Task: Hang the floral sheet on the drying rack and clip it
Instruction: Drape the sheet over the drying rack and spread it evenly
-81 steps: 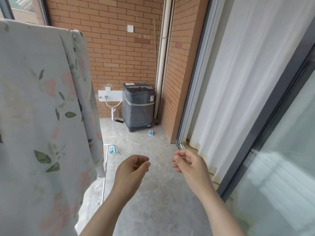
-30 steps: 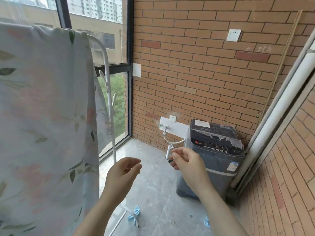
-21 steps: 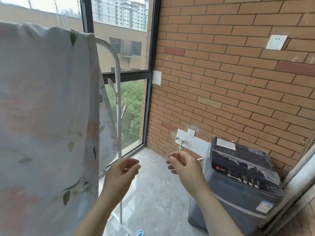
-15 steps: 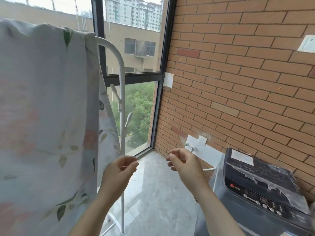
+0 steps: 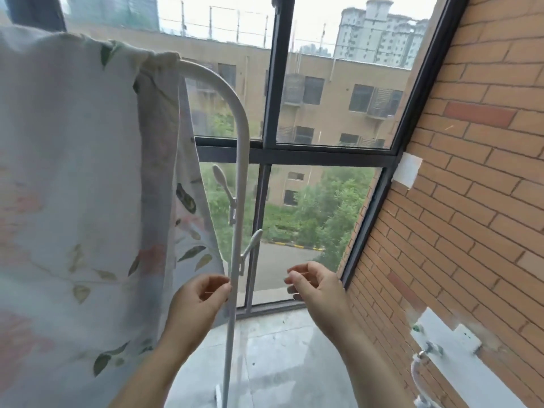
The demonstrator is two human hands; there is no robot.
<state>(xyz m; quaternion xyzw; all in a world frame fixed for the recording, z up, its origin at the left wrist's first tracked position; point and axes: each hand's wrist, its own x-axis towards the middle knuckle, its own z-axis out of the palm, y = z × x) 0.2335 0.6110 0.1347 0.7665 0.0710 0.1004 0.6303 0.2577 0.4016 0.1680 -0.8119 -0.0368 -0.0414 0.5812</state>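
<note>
Head view. The floral sheet [image 5: 76, 178], pale with green leaves and faded pink blooms, fills the left half of the frame. It hangs draped over the top bar of the white drying rack [image 5: 240, 160], its edge bunched at the upper left where the bar begins to curve downward. The rack's upright runs from that curve to the bottom centre of the frame and carries two short pegs: an upper peg [image 5: 223, 184] angled left and a lower peg [image 5: 253, 242] angled right.

The left hand [image 5: 197, 301], lower centre, is raised palm inward, with fingers loosely curled and nothing seen in them. Its fingertips lie just beside the upright; whether they touch it cannot be told. The right hand [image 5: 316, 290], right of the upright and apart from it, is likewise relaxed and loosely curled, grasping nothing visible.

Behind the rack stands a dark-framed window [image 5: 332, 154], showing tan buildings [image 5: 323, 92] and green trees [image 5: 323, 210]. The right side is a brick wall [image 5: 471, 201] with a white square patch [image 5: 407, 173] near the window frame. At the lower right is a white panel [image 5: 453, 357] bearing a tap [image 5: 429, 347], with a hose [image 5: 415, 375] below it. The grey floor [image 5: 279, 363] occupies the bottom centre.
</note>
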